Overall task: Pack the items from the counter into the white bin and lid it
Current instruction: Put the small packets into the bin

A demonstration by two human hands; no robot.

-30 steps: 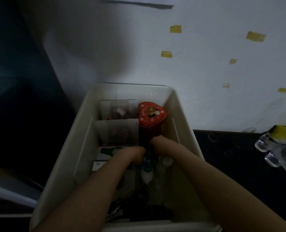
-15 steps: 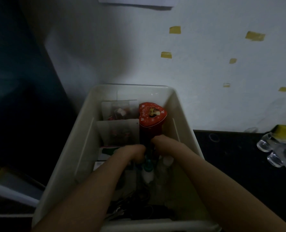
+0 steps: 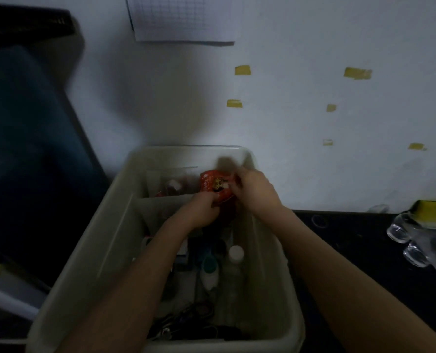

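The white bin [image 3: 92, 253] stands against the wall, full of packed items. Both my hands are inside it, at the far end. My left hand [image 3: 201, 210] grips the lower edge of a red heart-shaped tin [image 3: 215, 187], and my right hand [image 3: 255, 189] holds its right side. The tin's printed lid faces up toward me, tilted. Clear packets [image 3: 171, 186] stand behind a divider to the tin's left. Small bottles [image 3: 234, 256] with white and green caps lie in the bin's middle. Dark cables lie at the near end. No lid is in view.
A dark counter [image 3: 339, 233] runs to the right of the bin, with clear glasses [image 3: 400, 233] and a yellow sponge [image 3: 433, 210] at its far right. A dark blue surface rises on the left. The white wall behind carries bits of yellow tape.
My hands have moved from the base of the upright tin toward the far end of the bin. The tin is lower and tilted now. The camera has tilted up, showing more wall.
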